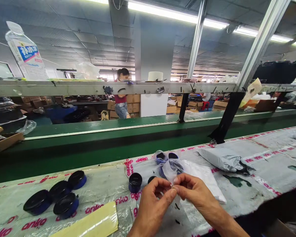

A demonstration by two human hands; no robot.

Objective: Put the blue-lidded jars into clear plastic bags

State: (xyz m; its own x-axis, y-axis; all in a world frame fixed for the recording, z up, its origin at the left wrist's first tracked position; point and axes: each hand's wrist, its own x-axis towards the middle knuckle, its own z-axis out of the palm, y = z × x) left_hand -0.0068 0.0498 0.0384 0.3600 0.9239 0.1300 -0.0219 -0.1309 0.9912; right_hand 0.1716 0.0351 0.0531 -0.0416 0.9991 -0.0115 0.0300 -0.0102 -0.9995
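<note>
My left hand (154,204) and my right hand (196,192) meet over the table, fingertips pinched together on the gathered neck of a clear plastic bag (171,171). Inside the bag show several round black-and-blue pieces (173,156). Just left of the hands stands a loose black-and-blue round piece (135,182), and a dark round piece (151,179) is partly hidden behind my left hand. White plastic bags (207,179) lie flat beside and beneath my right hand. What exactly sits between the fingertips is too small to make out.
Several black-and-blue round pieces (61,191) lie at the left, near a yellow sheet (93,220). A grey-white packet (223,159) rests at the right. Behind runs a green conveyor belt (88,126), with a metal rail (138,88) and slanted posts above. A person (121,98) stands beyond.
</note>
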